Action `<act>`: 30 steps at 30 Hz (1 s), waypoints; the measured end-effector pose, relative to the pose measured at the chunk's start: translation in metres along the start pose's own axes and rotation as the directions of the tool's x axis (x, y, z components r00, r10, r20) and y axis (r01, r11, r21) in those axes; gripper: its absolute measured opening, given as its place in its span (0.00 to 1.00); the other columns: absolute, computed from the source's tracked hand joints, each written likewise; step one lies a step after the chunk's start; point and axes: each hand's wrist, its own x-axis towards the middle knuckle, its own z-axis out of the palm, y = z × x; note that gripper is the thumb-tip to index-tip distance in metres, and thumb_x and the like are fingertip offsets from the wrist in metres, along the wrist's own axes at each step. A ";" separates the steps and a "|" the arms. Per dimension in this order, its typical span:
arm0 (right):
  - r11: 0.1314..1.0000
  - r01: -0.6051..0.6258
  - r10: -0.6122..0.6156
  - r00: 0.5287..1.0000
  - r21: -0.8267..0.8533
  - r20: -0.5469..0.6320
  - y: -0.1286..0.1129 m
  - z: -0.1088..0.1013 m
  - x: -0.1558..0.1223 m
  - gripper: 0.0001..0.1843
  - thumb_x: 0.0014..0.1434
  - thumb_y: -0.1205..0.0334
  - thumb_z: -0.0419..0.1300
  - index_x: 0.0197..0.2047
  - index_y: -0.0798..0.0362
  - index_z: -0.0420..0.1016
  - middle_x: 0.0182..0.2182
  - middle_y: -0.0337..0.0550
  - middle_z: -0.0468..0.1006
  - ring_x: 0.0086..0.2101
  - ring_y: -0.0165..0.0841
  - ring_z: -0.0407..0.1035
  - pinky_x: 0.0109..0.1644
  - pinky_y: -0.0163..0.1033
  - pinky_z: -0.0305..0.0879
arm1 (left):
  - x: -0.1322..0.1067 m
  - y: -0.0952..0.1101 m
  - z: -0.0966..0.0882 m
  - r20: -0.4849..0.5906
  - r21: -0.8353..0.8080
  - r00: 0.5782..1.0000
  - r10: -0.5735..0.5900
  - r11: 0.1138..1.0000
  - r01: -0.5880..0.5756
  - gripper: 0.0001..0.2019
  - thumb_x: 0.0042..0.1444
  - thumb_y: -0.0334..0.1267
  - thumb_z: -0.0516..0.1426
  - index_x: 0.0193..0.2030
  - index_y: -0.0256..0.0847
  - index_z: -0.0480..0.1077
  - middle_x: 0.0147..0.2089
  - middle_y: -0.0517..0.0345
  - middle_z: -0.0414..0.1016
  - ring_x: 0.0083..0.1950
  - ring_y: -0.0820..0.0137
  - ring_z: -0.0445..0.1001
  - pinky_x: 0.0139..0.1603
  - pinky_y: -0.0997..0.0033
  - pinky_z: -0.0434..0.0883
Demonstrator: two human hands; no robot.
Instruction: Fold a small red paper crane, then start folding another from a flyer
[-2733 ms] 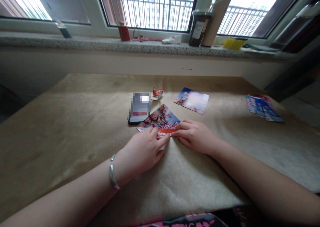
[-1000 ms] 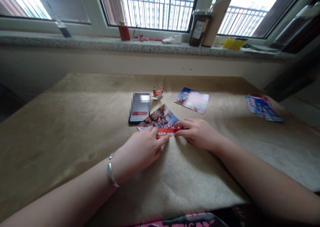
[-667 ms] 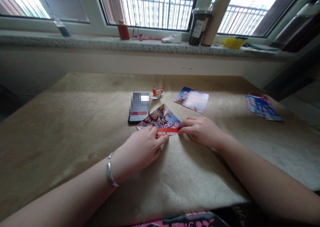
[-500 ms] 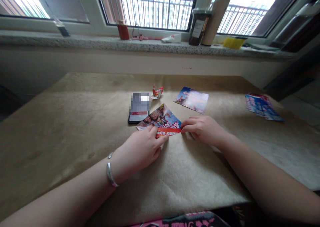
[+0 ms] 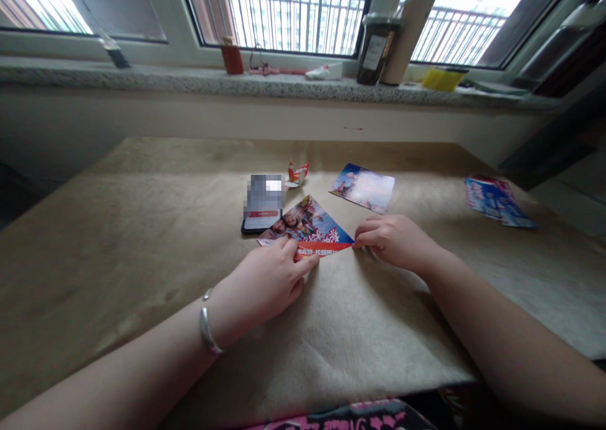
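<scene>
A colourful printed sheet of paper (image 5: 310,221), folded into a triangle, lies on the table in front of me. Flat on its lower left part rests my left hand (image 5: 269,278), fingers apart and pressing it down; it covers some of the red strip with white lettering. At the triangle's right corner, the fingertips of my right hand (image 5: 391,240) are closed in a pinch on the paper's tip. Just behind the left corner is a phone (image 5: 263,204) with a blurred screen. A small folded paper figure (image 5: 298,174) in red and white stands beyond it.
A blue printed sheet (image 5: 364,188) lies behind my right hand. Several printed leaflets (image 5: 499,203) are stacked at the table's right side. On the stone windowsill (image 5: 170,81) stand a dark jar (image 5: 375,51), a red bottle (image 5: 231,57) and a yellow container (image 5: 442,79).
My right hand has slid a little to the right, out to the triangle's tip, and more of the right corner shows. The left hand stays in place on the paper.
</scene>
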 end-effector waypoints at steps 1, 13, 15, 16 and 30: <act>1.000 -0.002 0.002 1.000 0.000 0.007 0.001 0.000 0.000 0.17 0.50 0.76 0.53 0.32 0.47 0.79 0.32 0.37 0.79 0.31 0.29 0.70 0.32 0.34 0.57 | 0.000 0.000 0.000 0.004 0.002 1.000 -0.002 1.000 0.002 0.18 0.58 0.34 0.50 0.55 0.43 0.64 0.43 0.47 0.68 0.43 0.60 0.68 0.39 0.61 0.69; 0.999 -0.033 0.033 0.998 0.012 0.049 0.007 -0.002 -0.004 0.18 0.49 0.77 0.53 0.31 0.47 0.80 0.33 0.35 0.80 0.33 0.31 0.72 0.34 0.35 0.59 | 0.000 0.000 0.000 0.013 0.019 1.000 -0.006 1.000 0.005 0.18 0.58 0.35 0.50 0.56 0.44 0.64 0.43 0.48 0.67 0.42 0.61 0.68 0.39 0.63 0.69; 0.999 -0.047 0.046 0.998 0.015 0.043 0.006 -0.002 -0.005 0.18 0.49 0.77 0.53 0.31 0.48 0.80 0.33 0.35 0.80 0.33 0.31 0.72 0.34 0.35 0.59 | 0.000 0.000 -0.001 0.016 0.017 1.000 -0.006 1.000 0.005 0.18 0.58 0.34 0.50 0.56 0.44 0.64 0.43 0.48 0.67 0.42 0.62 0.68 0.39 0.63 0.70; 0.998 -0.054 0.054 0.998 0.018 0.034 0.006 -0.002 -0.005 0.17 0.49 0.77 0.53 0.31 0.48 0.79 0.33 0.35 0.80 0.33 0.31 0.72 0.34 0.35 0.59 | 0.000 0.000 0.000 0.017 0.017 1.000 -0.005 1.000 0.004 0.18 0.59 0.34 0.50 0.56 0.43 0.64 0.43 0.48 0.67 0.43 0.62 0.68 0.39 0.63 0.70; 0.991 0.071 -0.065 0.996 0.112 -0.057 -0.021 0.006 0.008 0.15 0.59 0.68 0.51 0.42 0.49 0.77 0.38 0.42 0.78 0.37 0.33 0.68 0.40 0.37 0.64 | 0.002 -0.011 0.009 -0.064 0.061 0.994 0.092 0.994 -0.088 0.20 0.61 0.28 0.48 0.59 0.45 0.60 0.49 0.49 0.67 0.49 0.61 0.67 0.48 0.60 0.69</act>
